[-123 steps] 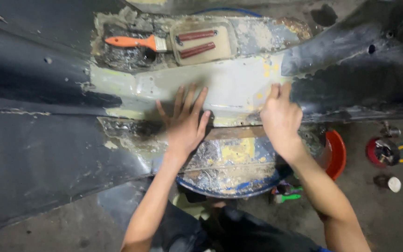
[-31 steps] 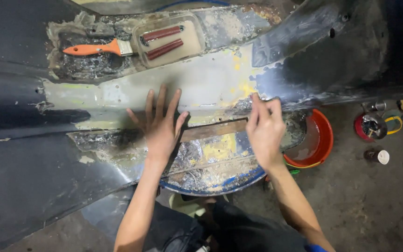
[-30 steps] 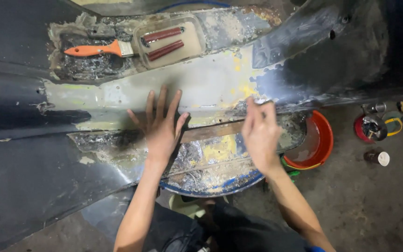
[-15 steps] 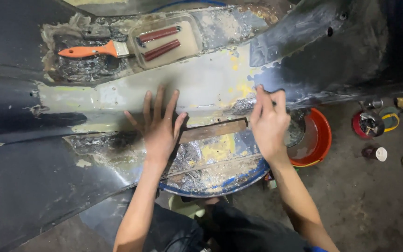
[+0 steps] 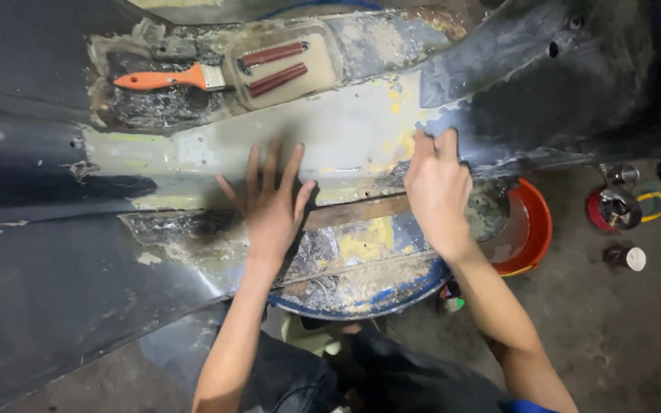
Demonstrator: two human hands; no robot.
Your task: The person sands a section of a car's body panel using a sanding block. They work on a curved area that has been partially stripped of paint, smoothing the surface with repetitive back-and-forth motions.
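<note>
1. Panel: large dark body panel of sheet metal with a pale grey-and-yellow filler-coated band across its middle; it spans the frame from the left edge to the upper right.
2. Left hand: laid flat, palm down, on the lower edge of the pale band, fingers spread wide and pointing away from the person, holding nothing.
3. Right hand: fingers bunched narrow and curled, pressed to the panel where the pale band meets the dark metal; whether something lies under the fingers cannot be told.
4. Wooden strip: brown slat lying between the two hands, just below the band.
5. Round blue-rimmed drum top: crusted with grey and yellow residue, beneath the panel and in front of the person.
6. Orange-handled paintbrush: lying in a crusted recess at the top left, well apart from both hands.
7. Beige tray with two dark red handled tools: just beside the brush, to its right.
8. Red round plastic basin: on the concrete floor, near the right forearm.
9. Small tins and cans: on the floor at the far right.
</note>
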